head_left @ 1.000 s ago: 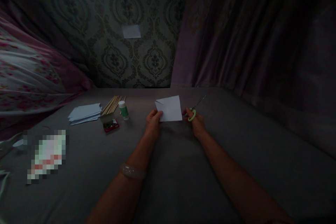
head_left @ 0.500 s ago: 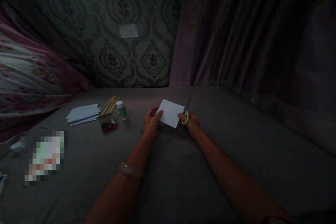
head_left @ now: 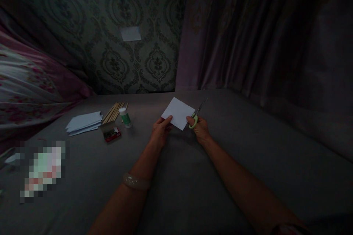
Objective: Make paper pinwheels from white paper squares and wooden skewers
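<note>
A white sheet of paper [head_left: 178, 113] is held up between both hands, turned so that one corner points away from me. My left hand [head_left: 162, 127] pinches its left side, thumb on top and the other fingers beneath. At its right corner is my right hand [head_left: 200, 127], closed on a pair of scissors [head_left: 195, 119] with pale green handles. The thumb of that hand also rests at the paper's edge. The scissor blades point up and to the right, past the paper; whether they are parted is hard to make out.
On the grey-covered surface [head_left: 176, 183], to the left, lie a stack of white paper [head_left: 84, 123], several thin wooden sticks [head_left: 111, 112], a green glue bottle [head_left: 125, 118] with a white cap and a small open red box [head_left: 112, 134]. A pixelated patch [head_left: 45, 169] hides something nearer me.
The paper has turned in my hands, its far corner swinging up and its left corner coming over my left thumb. The view has shifted slightly. Both hands keep hold.
</note>
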The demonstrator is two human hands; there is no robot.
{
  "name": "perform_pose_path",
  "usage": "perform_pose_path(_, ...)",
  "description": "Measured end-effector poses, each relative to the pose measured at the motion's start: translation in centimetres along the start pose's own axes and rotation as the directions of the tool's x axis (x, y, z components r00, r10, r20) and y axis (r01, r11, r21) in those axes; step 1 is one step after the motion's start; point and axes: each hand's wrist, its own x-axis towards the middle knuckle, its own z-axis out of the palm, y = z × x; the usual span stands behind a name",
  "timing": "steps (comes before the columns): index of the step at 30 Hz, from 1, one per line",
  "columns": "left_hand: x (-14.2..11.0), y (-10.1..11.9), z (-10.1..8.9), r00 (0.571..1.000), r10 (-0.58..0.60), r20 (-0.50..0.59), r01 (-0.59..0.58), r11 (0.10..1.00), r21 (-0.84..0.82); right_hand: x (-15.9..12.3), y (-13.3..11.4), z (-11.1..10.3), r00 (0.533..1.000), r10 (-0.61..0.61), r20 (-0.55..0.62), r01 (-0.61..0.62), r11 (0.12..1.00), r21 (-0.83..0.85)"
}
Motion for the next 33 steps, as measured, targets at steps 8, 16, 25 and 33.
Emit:
perform_pose_path(8,-1.0,-0.6,0.7,0.994,-0.086,0.063,0.082,0.994,0.073,0.4,0.5,-0.2,0.998,0.027,-0.049,-0.022,0.993,0.113)
perform_pose_path(16,-1.3,-1.1,1.1,0.989,-0.120,0.084,0.113,0.990,0.081,0.4,0.4,-0.2,0.998,0.029,-0.055,-0.022,0.993,0.118)
perform_pose_path(25,-0.9,-1.4,0.7,0.994,-0.092,0.056,0.087,0.992,0.091,0.3,0.5,-0.1,0.999,0.028,-0.029,-0.025,0.997,0.078)
perform_pose_path(33,-0.3,0.2,0.0,0.997,-0.035,-0.075,0.028,0.996,-0.089,0.0,0.4,-0.3,0.977,0.113,0.182,-0.071,0.972,-0.223)
